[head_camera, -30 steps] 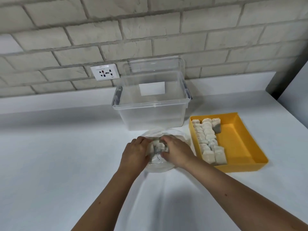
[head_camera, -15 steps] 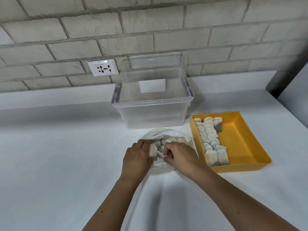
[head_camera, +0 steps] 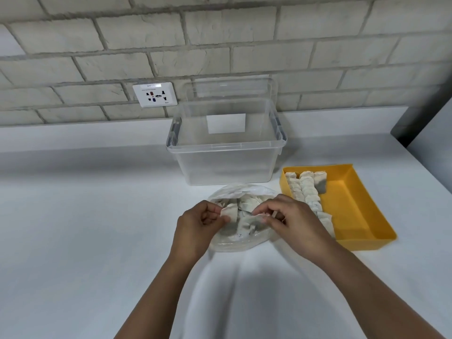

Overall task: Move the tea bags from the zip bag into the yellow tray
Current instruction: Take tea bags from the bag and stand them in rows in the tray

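Many tea bags [head_camera: 247, 226] lie in the open zip bag [head_camera: 227, 243]; more stand in rows along the left wall of the yellow tray [head_camera: 347, 209]. The left hand [head_camera: 195, 228] pinches a single tea bag [head_camera: 229, 212] over the zip bag. The right hand [head_camera: 293, 221] curls at its mouth; if it grasps something, I cannot tell.

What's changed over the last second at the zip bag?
The left hand has pinched one tea bag and lifted it off the pile; the right hand drew slightly away, fingers curled in the zip bag. Yellow tray, its tea bags and the clear bin unchanged.
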